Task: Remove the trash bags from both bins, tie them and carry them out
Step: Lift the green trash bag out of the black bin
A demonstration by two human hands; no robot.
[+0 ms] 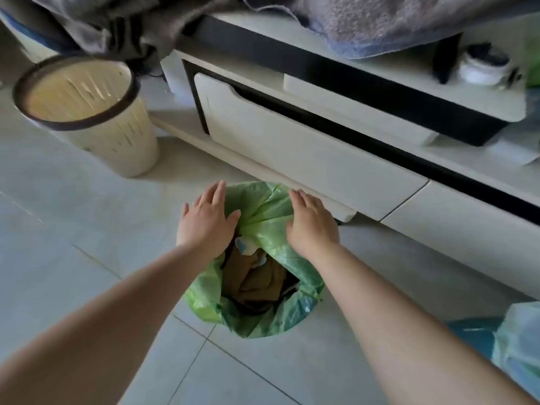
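Note:
A green trash bag [263, 314] stands on the tiled floor below me, its mouth open on brown and white rubbish. My left hand [206, 220] rests flat on the bag's far left rim, fingers spread. My right hand [311, 222] lies flat on the far right rim, fingers together. Neither hand grips the plastic. A cream bin [117, 147] with a dark rim ring and no bag in it stands at the upper left. At the lower right edge sits a pale blue-green bag [517, 349], partly cut off.
A low white cabinet [306, 159] with drawers and black trim runs along the far side, just behind the green bag. Grey cloth [380, 21] hangs over its top. A small white jar [482, 65] sits on its shelf. Pale floor tiles [73, 229] stretch to the left.

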